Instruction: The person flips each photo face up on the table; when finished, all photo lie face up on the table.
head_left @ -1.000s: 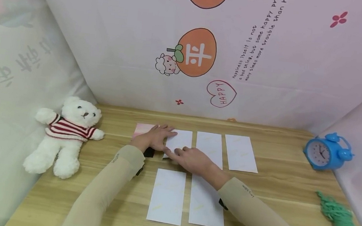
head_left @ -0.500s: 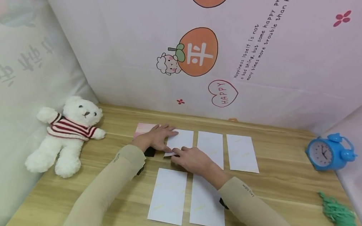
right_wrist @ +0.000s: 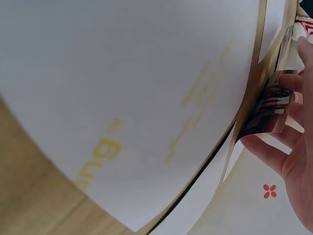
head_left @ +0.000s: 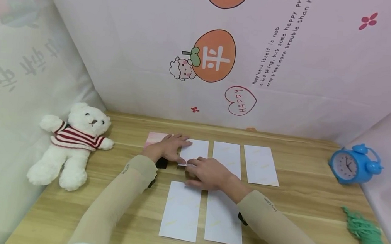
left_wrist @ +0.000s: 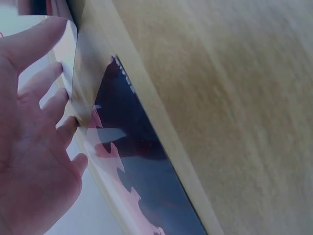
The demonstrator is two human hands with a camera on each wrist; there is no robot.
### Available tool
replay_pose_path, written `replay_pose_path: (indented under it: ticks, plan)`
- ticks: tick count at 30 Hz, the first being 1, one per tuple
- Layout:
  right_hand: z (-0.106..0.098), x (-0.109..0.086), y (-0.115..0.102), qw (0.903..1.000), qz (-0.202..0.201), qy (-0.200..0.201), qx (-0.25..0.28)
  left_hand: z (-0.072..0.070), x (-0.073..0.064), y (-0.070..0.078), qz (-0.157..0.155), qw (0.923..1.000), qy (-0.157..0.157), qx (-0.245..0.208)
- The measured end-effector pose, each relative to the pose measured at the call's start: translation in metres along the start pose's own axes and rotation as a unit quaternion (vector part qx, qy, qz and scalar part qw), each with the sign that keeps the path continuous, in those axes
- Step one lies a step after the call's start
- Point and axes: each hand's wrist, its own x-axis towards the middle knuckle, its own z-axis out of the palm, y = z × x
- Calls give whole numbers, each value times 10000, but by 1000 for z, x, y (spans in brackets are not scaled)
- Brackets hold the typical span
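Observation:
In the head view my left hand (head_left: 169, 149) lies with spread fingers across the left side of a white-backed photo print (head_left: 196, 148). Its thumb is by the print's near edge. My right hand (head_left: 209, 173) pinches that near edge, which curls up from the table. The right wrist view shows the lifted print's dark picture side (right_wrist: 266, 110) between the fingers and thumb. Beneath my left wrist lies a face-up pink and black photo print (left_wrist: 142, 156), partly hidden in the head view by the hand and forearm.
Right of the hands lie two more white-backed prints, a middle one (head_left: 229, 156) and an outer one (head_left: 260, 164). Two others lie nearer, left (head_left: 180, 211) and right (head_left: 223, 225). A teddy bear (head_left: 78, 142), a blue alarm clock (head_left: 352, 164) and green yarn (head_left: 368, 238) flank them.
My right hand has shifted from reaching along the print's near edge to pinching it, and its thumb now shows lower. The near edge has curled up. My left hand stays put.

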Motion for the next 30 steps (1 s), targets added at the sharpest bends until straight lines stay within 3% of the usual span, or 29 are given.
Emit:
replay_pose_path:
  ticks: [5, 9, 14, 19, 24, 27, 30]
  plan:
    - [-1, -1, 0, 9996, 190, -62, 191, -1, 2, 0, -36, 9995, 55, -322]
    - [-2, -4, -1, 9995, 283, -2, 143, 0, 3, -1, -282, 9920, 297, -1192]
    - [-6, -7, -3, 9990, 412, 93, 160, 3, 5, -1, -756, 9633, 899, -2412]
    - [-11, -11, -5, 9979, 561, 319, 8, 5, 7, -1, -955, 9450, 1352, -2821]
    - [-14, -14, -3, 9921, 693, 1011, -251, 2, 11, -1, -924, 9189, 1849, -3361]
    - [-14, -14, -1, 9846, 709, 1574, -279, -3, 13, 0, -911, 9030, 1913, -3738]
    - [-14, -13, 0, 9760, 668, 2039, -373, -6, 15, 2, -927, 8905, 1727, -4105]
